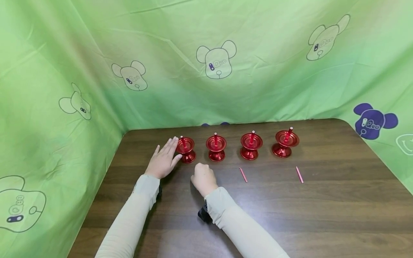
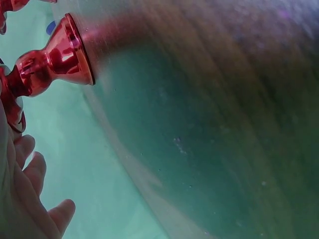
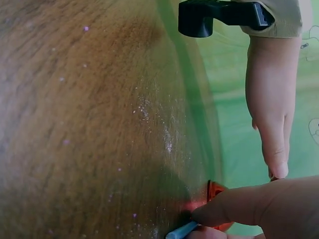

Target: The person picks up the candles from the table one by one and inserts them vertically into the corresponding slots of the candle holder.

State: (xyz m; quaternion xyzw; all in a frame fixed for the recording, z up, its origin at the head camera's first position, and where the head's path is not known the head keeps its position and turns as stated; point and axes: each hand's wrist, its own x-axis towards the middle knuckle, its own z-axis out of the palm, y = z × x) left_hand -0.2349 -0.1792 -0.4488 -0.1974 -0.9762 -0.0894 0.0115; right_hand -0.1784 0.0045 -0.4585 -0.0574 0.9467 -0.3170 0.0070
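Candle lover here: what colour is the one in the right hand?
The candle is light blue, clearest in the right wrist view.

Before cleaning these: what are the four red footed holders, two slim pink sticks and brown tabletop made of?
Red footed holders: probably polished metal, given bright highlights. Slim pink sticks: smooth, perhaps wax, being candle-like; plastic possible. Brown tabletop: streaked grain and soft glare suggest satiny wood or laminate.

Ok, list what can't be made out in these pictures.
- Head view: the blue stick, hidden by the right hand.
- Right wrist view: the stick's gripped end, covered by that hand.
- Left wrist view: part of the nearer red holder's dish, cut off by the left edge, as is much of the left hand.
- Head view: whether the rightmost pink stick has a wick; too small.
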